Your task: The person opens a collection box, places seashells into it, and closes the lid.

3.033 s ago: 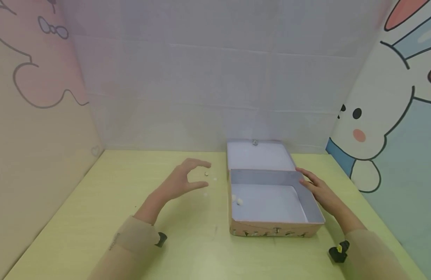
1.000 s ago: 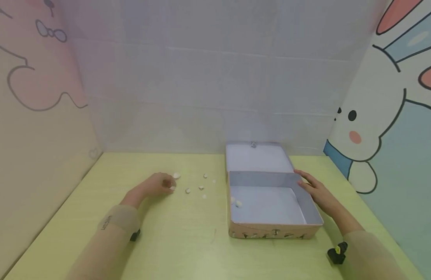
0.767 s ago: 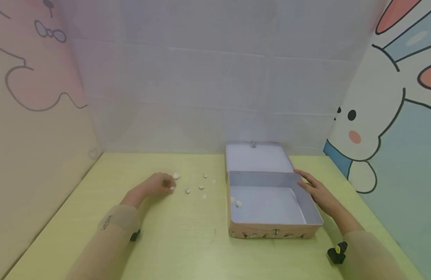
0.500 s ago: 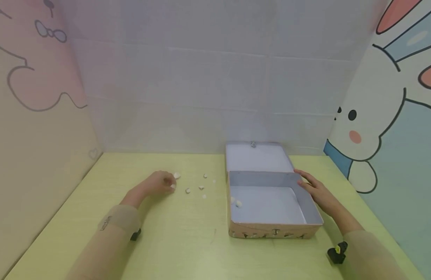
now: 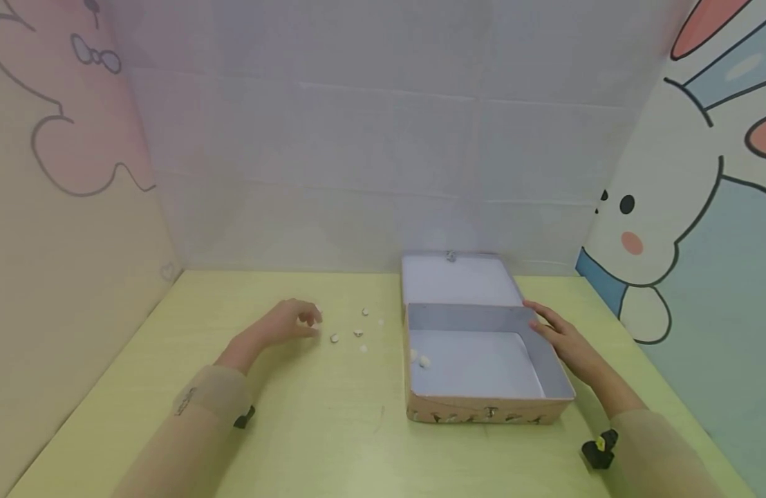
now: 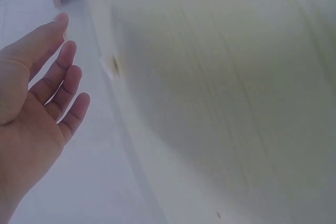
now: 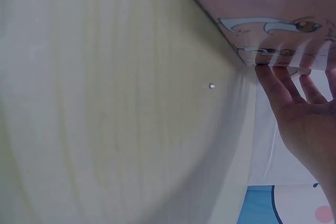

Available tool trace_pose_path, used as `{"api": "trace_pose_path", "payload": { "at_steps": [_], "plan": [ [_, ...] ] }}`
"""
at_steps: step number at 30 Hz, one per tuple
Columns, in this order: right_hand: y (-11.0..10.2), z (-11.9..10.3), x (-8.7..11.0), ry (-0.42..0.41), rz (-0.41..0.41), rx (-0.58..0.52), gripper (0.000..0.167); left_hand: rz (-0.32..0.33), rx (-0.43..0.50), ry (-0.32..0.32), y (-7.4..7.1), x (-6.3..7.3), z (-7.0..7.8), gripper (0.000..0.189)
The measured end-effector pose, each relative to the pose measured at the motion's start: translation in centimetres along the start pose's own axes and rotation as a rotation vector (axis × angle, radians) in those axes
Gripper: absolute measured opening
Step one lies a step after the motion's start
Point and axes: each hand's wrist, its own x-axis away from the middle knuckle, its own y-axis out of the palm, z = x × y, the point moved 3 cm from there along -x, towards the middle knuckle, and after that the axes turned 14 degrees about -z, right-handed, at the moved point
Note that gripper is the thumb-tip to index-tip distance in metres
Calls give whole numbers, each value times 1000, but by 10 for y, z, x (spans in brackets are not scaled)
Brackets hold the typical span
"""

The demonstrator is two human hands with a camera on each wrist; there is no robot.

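In the head view, my left hand (image 5: 282,325) is raised a little above the table, left of several small white shells. Between its thumb and forefinger it pinches a small white shell (image 6: 64,37), mostly hidden by the fingers. Another shell (image 6: 110,65) lies on the table just past the hand. Loose shells include one shell (image 5: 334,338) and a second shell (image 5: 358,333) nearby. My right hand (image 5: 568,344) rests with extended fingers against the right side of an open box (image 5: 491,408). Inside that box, pale shells (image 5: 424,362) sit at the left.
The box lid (image 5: 460,280) leans back toward the grey rear wall (image 5: 308,138). Decorated side panels stand left and right of the yellow table (image 5: 321,429). A tiny white bit (image 7: 211,85) lies on the table near the box in the right wrist view.
My left hand first reached left to the shells, then took hold of one. Since half a second ago it has risen slightly and shifted right. The right hand stays at the box.
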Motion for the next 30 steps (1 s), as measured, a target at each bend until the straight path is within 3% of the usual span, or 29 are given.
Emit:
{"api": "trace_pose_path", "payload": {
  "at_steps": [16, 30],
  "plan": [
    [0, 3, -3, 9, 7, 15, 58, 99, -87, 73, 2, -2, 31, 22],
    [2, 6, -5, 23, 8, 17, 58, 242, -126, 160, 8, 3, 78, 22]
  ]
}}
